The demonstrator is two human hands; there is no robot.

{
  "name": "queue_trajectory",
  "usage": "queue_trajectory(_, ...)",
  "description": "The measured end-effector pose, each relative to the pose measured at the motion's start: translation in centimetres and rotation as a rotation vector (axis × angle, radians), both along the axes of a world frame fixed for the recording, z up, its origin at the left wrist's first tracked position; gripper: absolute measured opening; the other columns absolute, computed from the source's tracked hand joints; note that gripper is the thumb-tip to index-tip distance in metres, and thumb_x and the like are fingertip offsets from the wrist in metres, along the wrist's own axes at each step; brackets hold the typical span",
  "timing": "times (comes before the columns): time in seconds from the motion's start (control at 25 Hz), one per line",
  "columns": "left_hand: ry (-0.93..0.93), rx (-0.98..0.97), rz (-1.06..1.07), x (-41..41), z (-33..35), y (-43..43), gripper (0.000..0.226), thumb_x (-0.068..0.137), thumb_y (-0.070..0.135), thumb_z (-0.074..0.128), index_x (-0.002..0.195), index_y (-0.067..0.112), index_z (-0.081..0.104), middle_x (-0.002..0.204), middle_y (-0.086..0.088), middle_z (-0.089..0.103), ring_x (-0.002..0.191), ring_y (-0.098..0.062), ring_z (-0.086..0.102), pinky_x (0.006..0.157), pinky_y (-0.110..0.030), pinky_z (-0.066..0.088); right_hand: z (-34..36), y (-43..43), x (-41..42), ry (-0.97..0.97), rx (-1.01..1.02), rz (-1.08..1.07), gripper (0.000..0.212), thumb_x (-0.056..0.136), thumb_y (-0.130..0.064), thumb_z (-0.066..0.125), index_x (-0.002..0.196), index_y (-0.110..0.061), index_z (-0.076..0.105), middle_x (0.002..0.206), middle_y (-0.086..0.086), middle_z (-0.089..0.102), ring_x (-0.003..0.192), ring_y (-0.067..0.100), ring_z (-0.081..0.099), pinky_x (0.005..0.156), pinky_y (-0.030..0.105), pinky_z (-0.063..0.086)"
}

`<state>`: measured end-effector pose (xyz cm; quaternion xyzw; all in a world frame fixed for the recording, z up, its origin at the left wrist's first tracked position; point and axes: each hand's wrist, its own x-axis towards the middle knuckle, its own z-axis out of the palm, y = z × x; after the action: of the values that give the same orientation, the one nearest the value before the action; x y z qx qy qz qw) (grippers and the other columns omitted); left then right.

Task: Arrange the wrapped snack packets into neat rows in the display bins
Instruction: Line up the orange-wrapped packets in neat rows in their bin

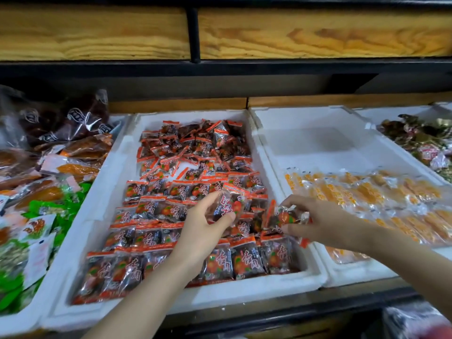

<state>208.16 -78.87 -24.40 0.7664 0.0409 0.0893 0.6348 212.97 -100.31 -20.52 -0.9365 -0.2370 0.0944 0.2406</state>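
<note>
A white foam bin (247, 287) in the middle holds many red-and-dark snack packets (156, 209). Those in its near half lie in rows, while the far ones (193, 145) sit in a loose heap. My left hand (203, 231) pinches one red packet (230, 203) and lifts it above the rows. My right hand (318, 221) grips another red packet (283, 216) over the bin's right side.
To the right, a second foam bin (305, 143) holds orange packets (367, 194) in its near half. A left bin (19, 321) has green and orange bags. Far right lies a bin of mixed sweets (420, 140). A wooden shelf (293, 33) hangs overhead.
</note>
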Motion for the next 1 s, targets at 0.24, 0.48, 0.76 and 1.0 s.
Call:
queue_trajectory(0.24,0.014,0.216,0.025,0.3,1.1,1.2,0.032,0.08,0.019,0.075,0.098,0.03,0.051,0.106,0.007,0.062,0.094,-0.009,0.059,0.083,-0.027,0.051,-0.3,-0.6,1.2,-0.101,-0.102,0.073,0.018,0.08,-0.032,0.071,0.089,-0.029,0.055,0.067,-0.014,0.05,0.056,-0.002,0.048,0.054,0.012,0.035)
queue_trajectory(0.48,-0.053,0.299,-0.071,0.7,2.2,2.0,0.023,0.086,0.025,0.068,0.102,0.036,0.055,0.099,0.026,0.055,0.091,0.014,0.052,0.073,0.003,0.037,-3.1,1.0,1.1,-0.118,-0.257,0.204,0.025,0.1,-0.024,0.038,0.078,-0.031,0.047,0.081,-0.008,0.046,0.075,0.009,0.046,0.066,0.022,0.033)
queue_trajectory(0.76,-0.026,0.289,-0.077,1.3,0.7,1.8,0.024,0.092,0.025,0.06,0.115,0.031,0.059,0.107,0.025,0.054,0.106,0.002,0.052,0.085,-0.007,0.036,-5.4,0.9,2.2,-0.306,-0.187,0.252,0.029,0.098,-0.027,0.041,0.119,-0.024,0.061,0.114,-0.003,0.059,0.106,0.012,0.045,0.093,0.025,0.035)
queue_trajectory(1.0,0.041,0.248,-0.106,4.0,0.4,0.5,0.031,0.097,0.019,0.054,0.127,0.022,0.057,0.117,0.014,0.05,0.111,-0.005,0.047,0.096,-0.021,0.035,-5.3,0.5,2.1,-0.336,-0.112,0.204,0.03,0.093,-0.027,0.052,0.124,-0.027,0.056,0.112,-0.01,0.051,0.103,0.005,0.039,0.095,0.02,0.032)
